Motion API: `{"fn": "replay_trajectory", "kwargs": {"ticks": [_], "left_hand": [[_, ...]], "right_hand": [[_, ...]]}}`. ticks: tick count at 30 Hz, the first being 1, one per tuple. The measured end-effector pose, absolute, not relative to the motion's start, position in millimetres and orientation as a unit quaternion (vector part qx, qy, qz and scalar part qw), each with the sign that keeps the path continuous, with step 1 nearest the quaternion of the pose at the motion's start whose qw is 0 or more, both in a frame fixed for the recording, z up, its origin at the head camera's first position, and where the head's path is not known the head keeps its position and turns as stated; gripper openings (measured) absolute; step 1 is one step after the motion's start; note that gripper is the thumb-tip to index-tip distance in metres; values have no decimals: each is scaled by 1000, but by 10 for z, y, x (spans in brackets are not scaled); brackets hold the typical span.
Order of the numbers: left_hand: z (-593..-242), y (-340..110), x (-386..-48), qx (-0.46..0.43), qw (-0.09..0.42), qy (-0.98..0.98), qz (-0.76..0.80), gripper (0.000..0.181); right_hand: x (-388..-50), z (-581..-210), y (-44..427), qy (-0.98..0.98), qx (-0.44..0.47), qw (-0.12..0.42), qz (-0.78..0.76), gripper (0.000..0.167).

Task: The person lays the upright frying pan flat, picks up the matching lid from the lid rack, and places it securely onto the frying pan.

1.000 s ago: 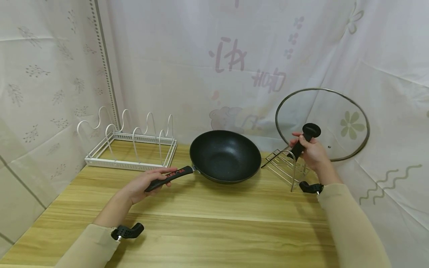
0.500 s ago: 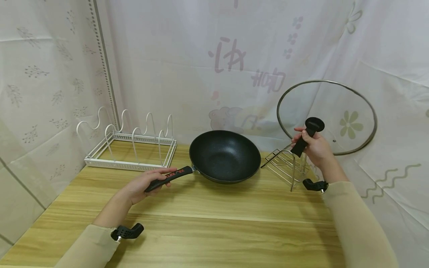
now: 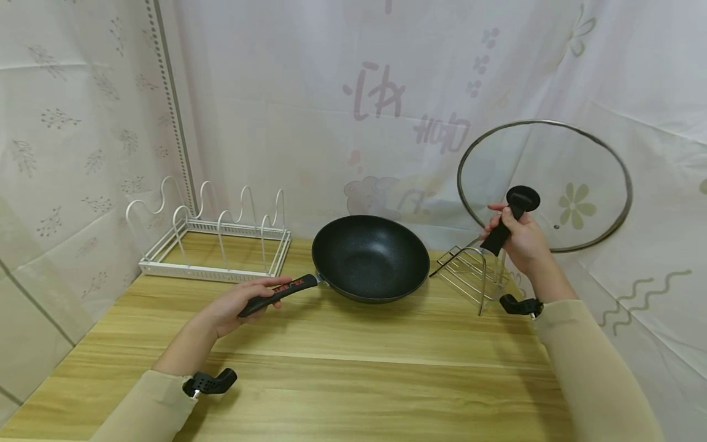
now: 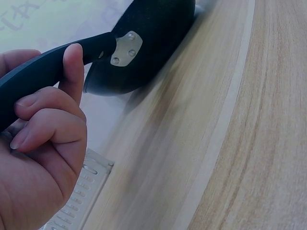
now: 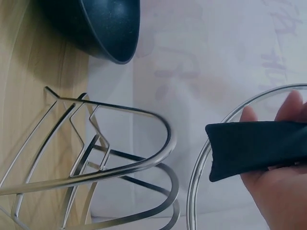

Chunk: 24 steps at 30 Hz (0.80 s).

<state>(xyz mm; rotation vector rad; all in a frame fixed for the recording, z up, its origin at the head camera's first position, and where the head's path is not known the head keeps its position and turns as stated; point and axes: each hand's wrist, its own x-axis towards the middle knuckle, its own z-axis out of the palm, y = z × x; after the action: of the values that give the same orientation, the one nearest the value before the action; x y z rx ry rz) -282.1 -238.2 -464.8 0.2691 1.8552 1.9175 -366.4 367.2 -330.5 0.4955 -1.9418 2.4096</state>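
Observation:
A black wok [image 3: 371,261] rests on the wooden table, its bowl facing up and its handle [image 3: 297,283] pointing to the left front. My left hand [image 3: 239,306] grips that handle; in the left wrist view the fingers curl round it. On the right, my right hand [image 3: 521,239] holds a glass lid [image 3: 593,166] by its black handle [image 3: 499,233], the lid tilted nearly upright. Just below and left of the lid stands a metal wire rack [image 3: 466,276]. In the right wrist view a gap shows between the lid handle [image 5: 254,146] and the rack's wire loops [image 5: 163,139].
A white rack [image 3: 215,270] with several curved wire dividers stands at the back left of the table [image 3: 353,380]. Printed curtains [image 3: 309,123] hang close behind the table and along both sides.
My right hand has lifted the glass lid up and a little to the right, away from the wire rack. The left hand and the wok have stayed in place.

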Motion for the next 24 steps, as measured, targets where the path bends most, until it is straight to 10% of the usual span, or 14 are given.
{"fn": "replay_trajectory", "kwargs": {"ticks": [24], "left_hand": [[-4633, -2374, -2813, 90, 228, 674, 697, 43]], "right_hand": [[-3484, -3135, 3414, -598, 131, 1, 791, 36]]}}
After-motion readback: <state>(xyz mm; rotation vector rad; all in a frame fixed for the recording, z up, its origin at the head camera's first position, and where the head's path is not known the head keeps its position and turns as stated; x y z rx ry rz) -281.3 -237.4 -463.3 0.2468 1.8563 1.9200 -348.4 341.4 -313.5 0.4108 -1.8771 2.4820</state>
